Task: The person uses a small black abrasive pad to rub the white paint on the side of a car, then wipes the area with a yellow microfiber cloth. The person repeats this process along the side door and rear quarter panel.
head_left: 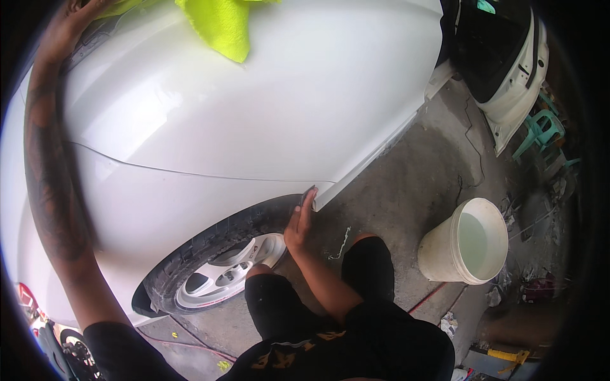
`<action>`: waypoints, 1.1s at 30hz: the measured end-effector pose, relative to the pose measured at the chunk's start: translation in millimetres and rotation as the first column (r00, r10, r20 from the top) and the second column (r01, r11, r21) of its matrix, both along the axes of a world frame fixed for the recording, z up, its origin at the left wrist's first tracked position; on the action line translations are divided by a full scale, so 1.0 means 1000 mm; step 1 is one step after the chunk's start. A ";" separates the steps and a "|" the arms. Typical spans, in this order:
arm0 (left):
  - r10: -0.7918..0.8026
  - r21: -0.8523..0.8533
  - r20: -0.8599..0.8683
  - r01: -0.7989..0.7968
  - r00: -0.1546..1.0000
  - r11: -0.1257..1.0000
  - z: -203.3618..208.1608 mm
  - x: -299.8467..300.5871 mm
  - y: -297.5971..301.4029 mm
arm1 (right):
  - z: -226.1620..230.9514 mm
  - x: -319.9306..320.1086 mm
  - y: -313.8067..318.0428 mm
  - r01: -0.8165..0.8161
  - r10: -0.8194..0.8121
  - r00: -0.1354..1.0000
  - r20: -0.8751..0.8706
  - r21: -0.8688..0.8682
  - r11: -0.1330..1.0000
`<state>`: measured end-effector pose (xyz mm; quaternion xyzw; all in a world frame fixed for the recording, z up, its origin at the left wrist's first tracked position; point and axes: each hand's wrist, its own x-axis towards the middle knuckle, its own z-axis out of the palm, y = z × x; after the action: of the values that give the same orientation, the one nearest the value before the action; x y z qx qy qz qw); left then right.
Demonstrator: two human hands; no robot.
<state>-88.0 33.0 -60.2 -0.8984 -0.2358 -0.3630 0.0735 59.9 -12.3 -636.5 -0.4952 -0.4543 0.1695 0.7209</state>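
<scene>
A white car (pixel 267 114) with a glossy side panel fills most of the view. My left hand (pixel 68 24) reaches far up to the car's upper left and rests near the window edge; its fingers look stretched out but are partly cut off by the frame. My right hand (pixel 301 222) is at the rear edge of the wheel arch, just above the tyre (pixel 190 267). Its fingers point up and press a small, thin dark piece (pixel 307 195) against the panel edge; its kind is unclear. A bright yellow-green cloth (pixel 222 32) hangs over the car above.
A white bucket (pixel 438 251) of cloudy water stands on the concrete floor (pixel 406 190) to my right. An open white car door (pixel 518 82) juts out at the far right, near a green plastic stool (pixel 540 131). A red hose (pixel 197 345) runs behind my legs.
</scene>
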 end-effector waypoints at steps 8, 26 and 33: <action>-0.034 -0.038 0.061 0.037 0.998 0.999 0.009 -0.009 0.021 | 0.154 0.086 -0.008 -0.205 0.292 0.921 -0.259 0.315 0.927; 0.031 0.136 0.022 -0.033 0.999 0.990 0.008 -0.016 0.025 | 0.197 0.190 0.112 0.092 -0.084 0.995 -0.047 0.221 0.971; 0.045 0.165 -0.194 -0.012 0.980 0.986 0.005 0.015 0.013 | 0.133 0.445 -0.049 0.145 -0.026 0.833 -0.552 0.173 0.974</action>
<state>-72.9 46.3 -55.4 -0.9175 -0.2097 -0.2891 0.1751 504.9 -61.4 -503.2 -0.3682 -0.2220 0.2228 0.8749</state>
